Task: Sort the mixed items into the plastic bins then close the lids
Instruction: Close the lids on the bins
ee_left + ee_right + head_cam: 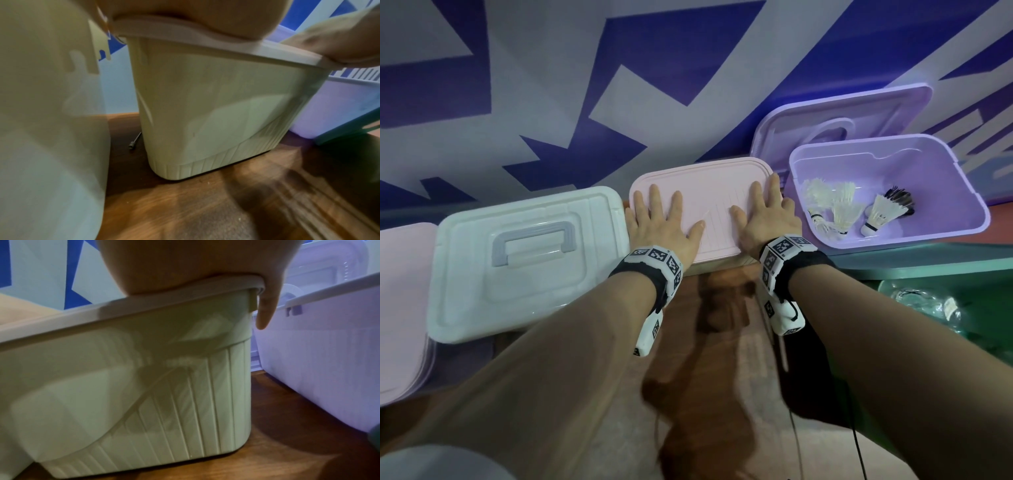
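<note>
The floor (709, 342) is brown wood, and a wall (534, 85) patterned in blue and pale grey rises behind a row of plastic bins. The white bin (527, 260), left of centre, is the biggest fully seen one; its lid is down and its grey handle (534, 241) lies flat. At the far left a pink lid (400, 308) is cut off by the frame edge, so its bin cannot be made out. On the right the purple bin (962, 226) stands open with its purple lid (842, 116) leaning against the wall behind it. In the middle stands the pale green bin (216, 113), its ribbed wall clear only in the wrist views, with the pink lid on top (709, 192) covering it.

Both forearms reach forward, each with a marker-covered wrist band. The left hand (664, 226) lies flat on the left half of that lid, fingers straight and spread, gripping nothing. The right hand (767, 216) lies flat on the right half, fingers extended; in the right wrist view one fingertip (265, 316) hangs over the lid's right edge, beside the purple bin.

Inside the purple bin lie several shuttlecocks (873, 216), mostly white, one with dark feathers (899, 198); their exact number is hard to tell. The green bin's contents are hidden. Near right, some crumpled clear plastic (928, 301) is blurred.
</note>
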Demonstrator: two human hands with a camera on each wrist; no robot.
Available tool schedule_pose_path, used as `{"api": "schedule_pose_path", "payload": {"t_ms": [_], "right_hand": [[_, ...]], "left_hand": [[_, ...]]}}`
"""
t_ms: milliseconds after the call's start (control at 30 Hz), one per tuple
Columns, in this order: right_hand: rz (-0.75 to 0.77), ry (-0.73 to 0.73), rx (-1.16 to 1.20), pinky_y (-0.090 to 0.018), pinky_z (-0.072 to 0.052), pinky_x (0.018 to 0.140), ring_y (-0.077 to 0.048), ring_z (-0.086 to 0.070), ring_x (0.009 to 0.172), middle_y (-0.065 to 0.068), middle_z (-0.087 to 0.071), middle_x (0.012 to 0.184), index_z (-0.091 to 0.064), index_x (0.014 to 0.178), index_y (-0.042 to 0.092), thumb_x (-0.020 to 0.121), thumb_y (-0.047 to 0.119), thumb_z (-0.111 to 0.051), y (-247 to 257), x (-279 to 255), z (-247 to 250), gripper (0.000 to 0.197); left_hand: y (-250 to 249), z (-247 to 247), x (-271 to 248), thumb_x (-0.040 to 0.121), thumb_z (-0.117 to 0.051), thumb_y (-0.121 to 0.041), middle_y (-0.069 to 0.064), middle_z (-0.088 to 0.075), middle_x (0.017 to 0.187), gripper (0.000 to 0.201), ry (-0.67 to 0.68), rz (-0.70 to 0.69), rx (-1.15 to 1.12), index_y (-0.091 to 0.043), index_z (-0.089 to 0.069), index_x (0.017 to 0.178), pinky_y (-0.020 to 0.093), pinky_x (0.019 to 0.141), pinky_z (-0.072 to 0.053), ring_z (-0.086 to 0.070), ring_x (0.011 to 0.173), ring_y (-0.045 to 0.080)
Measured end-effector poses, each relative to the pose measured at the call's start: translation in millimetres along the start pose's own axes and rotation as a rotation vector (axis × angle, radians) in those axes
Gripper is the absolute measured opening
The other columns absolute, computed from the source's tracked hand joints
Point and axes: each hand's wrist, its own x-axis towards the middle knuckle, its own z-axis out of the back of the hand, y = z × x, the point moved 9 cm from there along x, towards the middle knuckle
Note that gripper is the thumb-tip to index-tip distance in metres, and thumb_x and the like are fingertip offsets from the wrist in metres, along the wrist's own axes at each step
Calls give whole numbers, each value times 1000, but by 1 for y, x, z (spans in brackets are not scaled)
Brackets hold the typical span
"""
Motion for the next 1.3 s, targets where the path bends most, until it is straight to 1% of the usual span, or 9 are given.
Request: {"api": "schedule_pose_path", "payload": {"t_ms": [167,367,500,600,733,1000,1167,1233,1300], "right_hand": [[-11,-18,-9,-48,-33,104,-34,-23,137,1,9,160,-9,150,27,92,61,-23,0,0,1,69],[-17,-29,-21,-49,-33,105,-36,-23,137,1,8,160,-10,150,27,92,60,-23,2,-1,2,68],[-18,-65,-46,-49,-33,103,-36,-25,135,-1,6,160,-11,150,27,92,59,-23,2,-3,4,68],[-19,-65,-58,-49,-33,104,-36,-25,135,-1,7,160,-10,150,27,92,59,-22,1,-3,3,67],[-14,-51,-60,-49,-31,105,-35,-23,137,0,9,160,-7,150,31,92,60,-21,1,-3,4,66],[-28,-25,-57,-52,-29,106,-35,-20,139,0,11,160,-6,150,32,92,60,-20,1,-1,2,65],[-29,-2,-47,-51,-29,106,-35,-20,139,0,12,160,-7,150,32,92,60,-21,0,1,-2,66],[-33,31,-51,-50,-26,108,-35,-19,139,0,14,160,-5,151,32,93,61,-21,0,2,-4,66],[-34,76,-53,-51,-20,112,-36,-17,140,-1,15,159,-4,151,32,93,61,-21,-1,3,-6,67]], "left_hand": [[-2,3,-2,90,-11,-67,12,9,159,74,-7,-7,11,-27,1,151,54,117,0,7,145,39],[-5,3,-1,92,-15,-63,15,9,159,72,-17,-30,-38,-24,-2,152,53,116,0,8,146,33],[-5,2,-2,91,-12,-64,14,9,159,70,-33,-40,-22,-30,4,151,54,117,-1,7,146,34],[-6,2,-3,92,-13,-63,15,10,159,66,-24,-54,-36,-34,3,150,54,116,1,9,146,34],[-5,1,-2,92,-13,-63,15,10,159,66,-19,-55,-32,-34,2,150,55,116,0,8,146,34],[-5,-2,1,92,-11,-64,14,15,158,67,58,-41,-3,-35,7,150,55,116,2,12,146,34],[-4,-2,3,92,-15,-65,13,15,158,67,100,-27,-5,-37,5,149,55,116,4,14,146,32],[-3,-2,3,92,-17,-65,12,16,158,67,134,-11,-16,-38,5,149,54,116,5,15,146,31],[-3,-2,2,92,-18,-66,11,18,158,68,183,8,-19,-39,5,149,54,116,5,16,146,30]]}}
